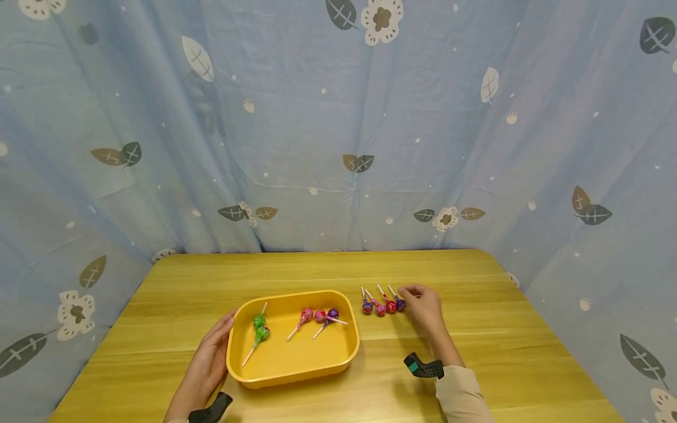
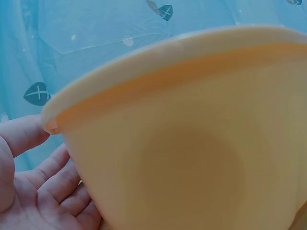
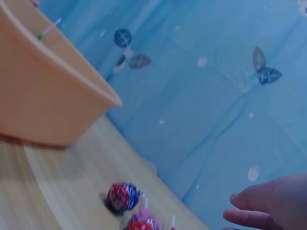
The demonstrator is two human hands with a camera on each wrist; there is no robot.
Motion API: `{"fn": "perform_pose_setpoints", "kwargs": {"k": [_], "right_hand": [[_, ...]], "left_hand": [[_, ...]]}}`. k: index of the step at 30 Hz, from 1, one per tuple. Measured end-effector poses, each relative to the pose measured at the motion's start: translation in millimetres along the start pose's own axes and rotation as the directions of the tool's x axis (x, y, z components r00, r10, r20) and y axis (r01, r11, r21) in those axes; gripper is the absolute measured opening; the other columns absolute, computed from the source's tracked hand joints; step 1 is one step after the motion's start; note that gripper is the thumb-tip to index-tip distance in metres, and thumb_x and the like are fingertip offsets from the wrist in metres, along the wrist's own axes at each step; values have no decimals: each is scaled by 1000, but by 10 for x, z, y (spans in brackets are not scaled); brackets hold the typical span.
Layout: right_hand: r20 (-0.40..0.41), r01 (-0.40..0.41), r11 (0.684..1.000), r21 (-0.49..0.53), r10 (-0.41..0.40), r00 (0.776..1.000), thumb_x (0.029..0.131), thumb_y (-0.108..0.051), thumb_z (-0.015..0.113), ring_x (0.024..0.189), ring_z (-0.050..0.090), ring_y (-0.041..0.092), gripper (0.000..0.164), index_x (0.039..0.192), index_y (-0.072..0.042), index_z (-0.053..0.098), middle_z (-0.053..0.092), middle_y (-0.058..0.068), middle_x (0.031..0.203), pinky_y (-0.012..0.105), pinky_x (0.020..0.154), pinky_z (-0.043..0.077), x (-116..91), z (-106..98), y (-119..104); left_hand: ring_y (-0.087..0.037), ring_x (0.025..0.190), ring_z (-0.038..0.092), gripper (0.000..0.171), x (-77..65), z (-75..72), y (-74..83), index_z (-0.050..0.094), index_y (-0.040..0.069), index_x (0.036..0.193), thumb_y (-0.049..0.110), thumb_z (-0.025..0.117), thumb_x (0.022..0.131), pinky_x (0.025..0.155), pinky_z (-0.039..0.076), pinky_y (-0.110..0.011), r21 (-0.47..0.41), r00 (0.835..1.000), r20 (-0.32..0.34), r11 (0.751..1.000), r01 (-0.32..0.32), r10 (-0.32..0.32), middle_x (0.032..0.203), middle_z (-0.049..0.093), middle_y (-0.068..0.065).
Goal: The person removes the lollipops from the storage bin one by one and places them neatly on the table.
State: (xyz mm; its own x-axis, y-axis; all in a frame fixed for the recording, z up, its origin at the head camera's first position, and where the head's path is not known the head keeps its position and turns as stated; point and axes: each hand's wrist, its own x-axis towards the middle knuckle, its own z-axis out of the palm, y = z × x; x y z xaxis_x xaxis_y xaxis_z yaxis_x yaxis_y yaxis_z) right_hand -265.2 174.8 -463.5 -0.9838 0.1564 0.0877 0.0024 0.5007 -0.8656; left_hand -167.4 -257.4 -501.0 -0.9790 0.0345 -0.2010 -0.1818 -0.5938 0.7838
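Observation:
My left hand rests against the left outer wall of a yellow plastic tray. In the left wrist view its thumb touches below the rim and the other fingers lie along the wall, fairly straight. Inside the tray are two green lollipops, a pink one, a red one and a purple one. My right hand hovers at the right end of a row of several wrapped lollipops, its fingertips close to a purple one. No lollipop shows between its fingers.
The wooden table carries the tray left of centre, with the lollipop row just right of it, sticks pointing away. A blue patterned curtain hangs behind the table and along both sides.

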Motion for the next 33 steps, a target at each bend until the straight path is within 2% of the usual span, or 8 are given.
{"fn": "perform_pose_setpoints", "kwargs": {"k": [2, 4, 7, 10, 18, 22, 28, 33], "right_hand": [[31, 4, 999, 53, -5, 1000, 93, -21, 67, 85, 63, 30, 29, 108, 3, 69, 65, 15, 98, 37, 71, 57, -12, 15, -72], [69, 4, 994, 112, -12, 998, 94, -20, 66, 89, 64, 34, 28, 109, 4, 68, 65, 17, 99, 41, 74, 57, -25, 35, -137], [115, 3, 986, 164, -22, 993, 94, -21, 66, 91, 64, 38, 29, 111, 2, 68, 66, 17, 102, 43, 75, 57, -63, 73, -245], [151, 14, 980, 196, -45, 988, 95, -24, 65, 93, 63, 39, 30, 113, 0, 68, 66, 16, 103, 45, 76, 57, -107, 122, -350], [236, 9, 961, 277, -77, 969, 92, -26, 69, 89, 62, 38, 30, 110, -3, 70, 65, 15, 99, 47, 75, 57, -183, 295, -538], [286, -6, 962, 272, -76, 955, 92, -27, 68, 84, 63, 38, 29, 109, -4, 70, 64, 13, 95, 39, 65, 56, -224, 406, -622], [389, 23, 951, 309, -149, 909, 96, -27, 64, 88, 63, 37, 33, 115, 0, 67, 65, 17, 100, 48, 76, 56, -261, 608, -743], [431, 28, 945, 325, -175, 885, 95, -27, 64, 94, 61, 42, 32, 113, -1, 68, 65, 12, 99, 50, 79, 55, -301, 788, -822]], "left_hand": [[1, 117, 47, 22, 0, -2, 1, 50, 22, 125, 25, 49, 103, 103, 37, -20, -6, 1000, 0, 1000, 1, -1, 122, 55, 16], [1, 117, 47, 30, -2, -1, 5, 45, 21, 133, 25, 49, 103, 105, 35, -21, -7, 1000, 3, 1000, 4, -3, 122, 55, 16], [1, 117, 48, 51, -5, 5, 13, 25, 15, 148, 25, 48, 104, 109, 31, -25, -9, 1000, 20, 1000, 12, -12, 124, 53, 15], [0, 118, 48, 64, -8, 9, 19, 10, 9, 153, 25, 47, 104, 111, 28, -29, -11, 999, 35, 1000, 13, -13, 127, 50, 13], [-3, 120, 49, 42, -15, -2, 18, 31, 15, 142, 24, 48, 104, 112, 28, -30, -36, 999, 52, 999, 2, 0, 129, 50, 11], [-1, 118, 48, 52, -8, 7, 23, 24, 13, 148, 25, 48, 103, 111, 30, -28, -18, 1000, 27, 1000, 9, -9, 127, 50, 13], [-1, 117, 49, 65, -12, 11, 26, 9, 9, 154, 26, 47, 104, 111, 29, -29, -7, 999, 31, 1000, 17, -17, 127, 49, 13], [0, 117, 49, 63, -18, 6, 18, 12, 8, 153, 25, 47, 104, 110, 30, -28, -7, 999, 31, 1000, 8, -8, 126, 51, 13]]}}
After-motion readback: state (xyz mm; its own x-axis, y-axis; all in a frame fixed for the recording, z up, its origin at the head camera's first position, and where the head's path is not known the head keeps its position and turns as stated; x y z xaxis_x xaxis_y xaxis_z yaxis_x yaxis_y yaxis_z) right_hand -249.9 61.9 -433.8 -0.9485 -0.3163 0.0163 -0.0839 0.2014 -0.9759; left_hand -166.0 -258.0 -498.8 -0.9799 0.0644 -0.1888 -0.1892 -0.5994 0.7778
